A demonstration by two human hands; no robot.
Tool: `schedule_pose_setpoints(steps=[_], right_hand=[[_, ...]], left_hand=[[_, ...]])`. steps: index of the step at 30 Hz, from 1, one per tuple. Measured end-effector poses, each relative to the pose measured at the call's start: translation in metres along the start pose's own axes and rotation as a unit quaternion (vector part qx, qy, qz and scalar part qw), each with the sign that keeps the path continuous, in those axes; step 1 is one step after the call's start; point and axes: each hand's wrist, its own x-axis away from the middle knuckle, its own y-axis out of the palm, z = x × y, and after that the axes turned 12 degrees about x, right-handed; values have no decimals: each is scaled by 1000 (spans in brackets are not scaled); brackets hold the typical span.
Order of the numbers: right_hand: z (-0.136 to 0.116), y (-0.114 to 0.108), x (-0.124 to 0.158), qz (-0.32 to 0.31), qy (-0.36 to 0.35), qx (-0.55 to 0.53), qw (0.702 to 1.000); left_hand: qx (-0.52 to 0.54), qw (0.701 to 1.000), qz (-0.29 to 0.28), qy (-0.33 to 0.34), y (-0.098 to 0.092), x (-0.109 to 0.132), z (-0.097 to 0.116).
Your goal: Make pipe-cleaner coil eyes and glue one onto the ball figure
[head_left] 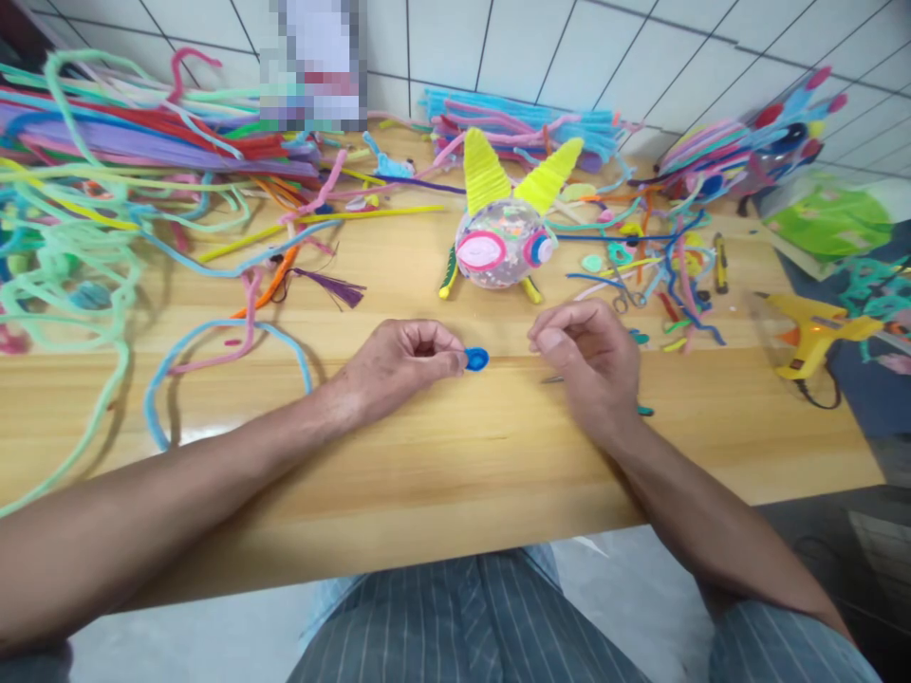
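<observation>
My left hand [419, 359] pinches a small blue pipe cleaner coil [476, 359] between thumb and fingertips, over the front middle of the table. To its right, my right hand [587, 365] is closed, thumb against curled fingers. Whatever may be between those fingertips is too small to make out. A thin pointed metal piece [553, 379] shows beside the right hand, mostly covered by it. Beyond both hands stands a clear round figure [502, 251] with yellow pipe cleaner ears, a pink-rimmed oval eye and a blue-and-white eye ringed in pink.
Loose pipe cleaners [78, 247] are heaped at the left, and a blue loop [153, 389] lies near my left forearm. Scissors [626, 296] and scraps lie at the right, with a yellow glue gun [811, 332] beyond. Pipe cleaner bundles [527, 128] line the tiled wall.
</observation>
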Motion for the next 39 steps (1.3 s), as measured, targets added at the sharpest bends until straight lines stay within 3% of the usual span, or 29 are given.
schedule_pose_setpoints(steps=[4,6,8,11,14,17,20,22,26,28,35,39], right_hand=[[-12,-8,-10,-54,83,-168,981],[-14,-14,-15,-98,113,-157,976],[-10,-19,-19,-97,105,-77,987],[0,-26,-21,5,16,121,993],[4,-28,-20,64,-76,257,961],[0,-23,-13,29,-147,265,952],[-6,-13,-5,-53,-216,257,940],[-8,-6,0,-107,-226,261,932],[-8,0,1,-206,-177,252,929],[-7,-1,-1,-224,-162,237,931],[5,-15,-16,-106,-53,244,962],[11,-17,-21,-44,14,172,984]], left_hand=[[22,1000,6,-11,0,-1,-2],[30,999,0,-13,-1,-1,-4],[34,999,-10,-12,-1,-2,-4],[40,999,-18,-12,-2,-2,-5],[36,999,-19,-11,-2,-2,-5],[28,999,-16,-9,-2,-1,-5],[30,999,-23,-6,-2,-1,-5],[32,999,-31,-2,-2,0,-6],[23,999,-45,-2,-3,0,-10],[13,999,-50,-2,-4,0,-11],[1,999,-53,4,-3,0,-9],[6,999,-46,10,-3,1,-9]])
